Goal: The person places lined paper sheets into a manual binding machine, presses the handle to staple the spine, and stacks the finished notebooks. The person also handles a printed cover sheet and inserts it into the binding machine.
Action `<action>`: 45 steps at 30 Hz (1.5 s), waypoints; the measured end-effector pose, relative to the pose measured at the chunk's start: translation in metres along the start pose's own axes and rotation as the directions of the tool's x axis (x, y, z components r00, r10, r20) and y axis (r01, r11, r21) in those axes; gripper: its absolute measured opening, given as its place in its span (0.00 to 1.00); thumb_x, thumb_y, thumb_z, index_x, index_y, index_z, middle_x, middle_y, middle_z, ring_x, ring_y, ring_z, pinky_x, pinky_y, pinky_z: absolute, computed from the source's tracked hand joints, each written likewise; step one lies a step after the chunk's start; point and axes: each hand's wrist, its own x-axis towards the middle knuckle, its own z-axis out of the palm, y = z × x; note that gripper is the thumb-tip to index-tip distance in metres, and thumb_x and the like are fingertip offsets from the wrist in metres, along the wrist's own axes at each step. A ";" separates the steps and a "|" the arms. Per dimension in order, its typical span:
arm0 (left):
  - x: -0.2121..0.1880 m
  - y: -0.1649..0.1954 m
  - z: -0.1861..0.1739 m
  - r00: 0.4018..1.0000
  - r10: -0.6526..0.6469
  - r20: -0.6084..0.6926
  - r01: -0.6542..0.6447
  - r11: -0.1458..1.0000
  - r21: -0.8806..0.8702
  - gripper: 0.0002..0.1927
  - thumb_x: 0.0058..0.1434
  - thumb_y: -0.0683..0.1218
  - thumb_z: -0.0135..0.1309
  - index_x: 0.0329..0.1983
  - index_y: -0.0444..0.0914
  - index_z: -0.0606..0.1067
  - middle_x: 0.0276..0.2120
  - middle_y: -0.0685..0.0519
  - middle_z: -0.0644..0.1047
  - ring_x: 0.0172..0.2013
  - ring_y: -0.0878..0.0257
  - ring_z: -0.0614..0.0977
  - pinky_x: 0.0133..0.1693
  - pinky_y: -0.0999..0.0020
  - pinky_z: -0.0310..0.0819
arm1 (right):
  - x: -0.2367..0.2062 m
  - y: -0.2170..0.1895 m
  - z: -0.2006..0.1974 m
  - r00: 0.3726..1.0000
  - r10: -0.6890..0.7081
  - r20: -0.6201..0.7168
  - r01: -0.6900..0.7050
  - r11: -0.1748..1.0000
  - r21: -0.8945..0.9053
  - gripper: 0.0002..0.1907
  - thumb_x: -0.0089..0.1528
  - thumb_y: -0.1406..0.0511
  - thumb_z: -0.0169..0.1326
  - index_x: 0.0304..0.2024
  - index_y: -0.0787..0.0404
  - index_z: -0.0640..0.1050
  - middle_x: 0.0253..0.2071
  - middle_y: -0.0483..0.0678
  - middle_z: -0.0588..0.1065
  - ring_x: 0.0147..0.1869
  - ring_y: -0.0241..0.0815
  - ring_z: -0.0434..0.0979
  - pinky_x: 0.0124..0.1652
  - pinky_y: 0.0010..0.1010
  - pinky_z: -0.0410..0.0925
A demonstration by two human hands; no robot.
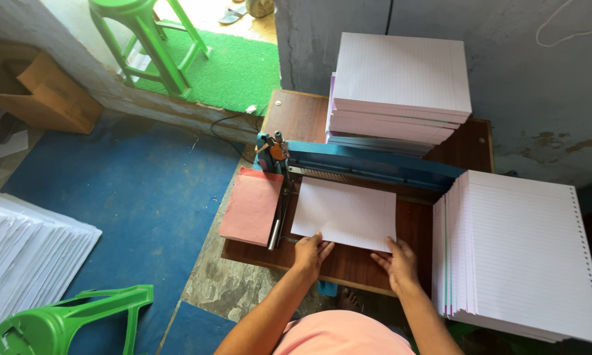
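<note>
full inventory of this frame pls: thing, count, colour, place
small stack of lined paper sheets: 1, white, on the table under both hands
brown wooden table: 1, centre
blue metal paper-cutter bar: 1, across the table
tall lined paper stack: 1, white, behind the bar
fanned stack of perforated lined paper: 1, white, right
pink card sheets: 1 pile, table's left edge
green plastic stools: 2, one upper left, one tipped at lower left
white paper bundles: 1 pile, floor left
brown cardboard box: 1, upper left
left hand: flat on the sheets' near edge
right hand: at the sheets' near right corner
</note>
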 end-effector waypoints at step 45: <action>-0.011 -0.001 0.021 0.992 -0.064 -0.110 0.015 0.916 -0.401 0.35 0.59 0.42 0.52 0.69 0.27 0.59 0.72 0.35 0.59 0.71 0.42 0.62 0.68 0.43 0.58 | -0.016 -0.036 0.015 0.948 -0.227 0.221 0.316 0.630 -0.710 0.42 0.50 0.67 0.69 0.64 0.68 0.65 0.47 0.55 0.78 0.36 0.44 0.82 0.31 0.31 0.77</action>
